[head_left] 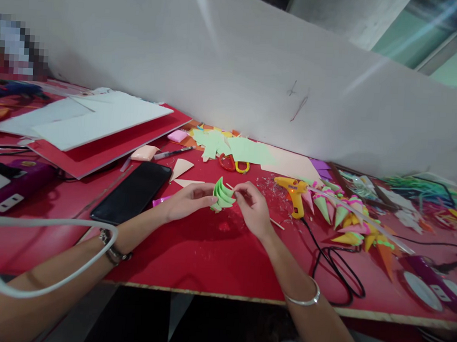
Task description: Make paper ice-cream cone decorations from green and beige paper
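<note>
Near the middle of the red table, my left hand [192,199] grips a light green folded paper piece [223,195] with several curved, stacked layers between thumb and fingers. My right hand [253,208] is closed in a pinch at the paper's right edge. A thin pale stick [277,224] shows on both sides of that hand, in line with its fingers; the grip itself is partly hidden. Left of my hands lie two cream paper wedges [181,168] and a black phone [133,191].
A yellow glue gun [294,192] with a black cord stands to the right, beside several coloured paper cones [341,210]. Scissors [234,163] and green paper sheets [248,150] lie behind my hands. White boards [101,118] are stacked at the left. A white tube loop [57,224] crosses the lower left.
</note>
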The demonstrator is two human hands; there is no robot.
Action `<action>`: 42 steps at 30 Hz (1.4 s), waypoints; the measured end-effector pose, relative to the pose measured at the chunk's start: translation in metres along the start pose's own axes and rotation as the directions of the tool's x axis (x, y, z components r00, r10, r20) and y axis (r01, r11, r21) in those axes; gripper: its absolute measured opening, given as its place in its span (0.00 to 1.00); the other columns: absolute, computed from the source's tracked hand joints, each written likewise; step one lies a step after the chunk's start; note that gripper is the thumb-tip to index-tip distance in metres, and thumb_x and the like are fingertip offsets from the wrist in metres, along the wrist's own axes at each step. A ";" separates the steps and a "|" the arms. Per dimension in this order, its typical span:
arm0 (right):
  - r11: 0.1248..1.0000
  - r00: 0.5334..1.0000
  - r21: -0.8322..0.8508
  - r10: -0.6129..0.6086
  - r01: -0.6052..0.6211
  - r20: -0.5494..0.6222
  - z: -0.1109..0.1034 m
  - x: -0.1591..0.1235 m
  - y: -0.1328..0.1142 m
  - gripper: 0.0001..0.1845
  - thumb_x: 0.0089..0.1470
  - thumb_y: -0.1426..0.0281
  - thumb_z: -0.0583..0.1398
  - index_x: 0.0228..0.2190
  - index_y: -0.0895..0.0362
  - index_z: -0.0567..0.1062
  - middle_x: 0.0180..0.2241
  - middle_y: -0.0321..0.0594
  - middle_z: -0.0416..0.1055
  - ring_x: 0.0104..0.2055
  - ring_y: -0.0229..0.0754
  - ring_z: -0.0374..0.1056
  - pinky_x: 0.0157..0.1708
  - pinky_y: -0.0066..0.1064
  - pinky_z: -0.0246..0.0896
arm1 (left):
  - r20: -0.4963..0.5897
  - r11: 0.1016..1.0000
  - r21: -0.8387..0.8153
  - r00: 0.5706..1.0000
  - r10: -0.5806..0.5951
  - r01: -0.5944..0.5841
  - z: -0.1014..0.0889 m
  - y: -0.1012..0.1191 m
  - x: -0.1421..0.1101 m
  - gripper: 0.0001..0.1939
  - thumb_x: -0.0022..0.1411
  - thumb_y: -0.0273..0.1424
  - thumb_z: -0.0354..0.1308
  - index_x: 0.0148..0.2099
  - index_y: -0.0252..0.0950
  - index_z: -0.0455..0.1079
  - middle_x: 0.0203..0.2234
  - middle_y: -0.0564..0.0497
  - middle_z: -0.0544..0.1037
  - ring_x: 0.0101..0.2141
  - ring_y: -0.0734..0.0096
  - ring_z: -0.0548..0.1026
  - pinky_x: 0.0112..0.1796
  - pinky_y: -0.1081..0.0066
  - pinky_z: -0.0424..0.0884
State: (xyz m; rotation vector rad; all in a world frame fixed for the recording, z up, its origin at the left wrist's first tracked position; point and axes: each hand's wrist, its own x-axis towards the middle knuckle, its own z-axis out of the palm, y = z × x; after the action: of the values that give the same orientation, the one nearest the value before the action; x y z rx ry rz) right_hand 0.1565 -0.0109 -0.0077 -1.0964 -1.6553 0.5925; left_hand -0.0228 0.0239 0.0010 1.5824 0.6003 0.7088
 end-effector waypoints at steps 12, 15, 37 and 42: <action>0.998 0.999 0.039 0.042 -0.042 0.004 -0.001 0.001 -0.002 0.04 0.51 0.72 0.52 0.29 0.55 0.67 0.28 0.34 0.61 0.30 0.34 0.59 0.31 0.25 0.55 | -0.143 0.997 -0.072 0.989 0.020 -0.031 -0.010 -0.009 0.005 0.16 0.52 0.29 0.51 0.44 0.36 0.68 0.38 0.50 0.73 0.39 0.69 0.69 0.41 0.73 0.63; 1.000 1.000 0.003 0.021 -0.021 -0.014 -0.002 0.001 -0.003 0.04 0.50 0.72 0.53 0.28 0.55 0.68 0.28 0.35 0.62 0.30 0.34 0.60 0.31 0.25 0.56 | -0.228 0.992 -0.114 0.973 0.023 -0.050 -0.012 -0.014 0.007 0.14 0.53 0.30 0.50 0.42 0.37 0.68 0.38 0.50 0.72 0.38 0.71 0.69 0.37 0.74 0.64; 0.913 0.990 -0.405 0.096 -0.046 0.104 -0.018 0.005 0.030 0.11 0.45 0.77 0.52 0.33 0.55 0.66 0.28 0.36 0.61 0.26 0.34 0.58 0.26 0.26 0.55 | 0.092 0.470 0.857 0.960 0.266 -0.212 -0.020 -0.023 0.008 0.11 0.55 0.35 0.50 0.39 0.37 0.67 0.34 0.50 0.70 0.37 0.68 0.66 0.39 0.70 0.61; 0.936 0.999 -0.350 0.052 -0.044 0.014 -0.015 0.004 0.020 0.07 0.47 0.75 0.50 0.31 0.56 0.64 0.28 0.36 0.61 0.27 0.35 0.58 0.27 0.26 0.56 | 0.092 0.443 0.871 0.956 0.279 -0.212 -0.021 -0.024 0.010 0.09 0.57 0.31 0.47 0.34 0.37 0.68 0.29 0.51 0.71 0.33 0.71 0.66 0.34 0.73 0.61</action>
State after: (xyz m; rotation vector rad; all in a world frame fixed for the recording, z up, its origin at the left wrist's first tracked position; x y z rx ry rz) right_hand 0.1773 0.0001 -0.0165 -1.3925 -1.8018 0.3472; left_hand -0.0313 0.0481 -0.0198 2.6877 0.8702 0.6992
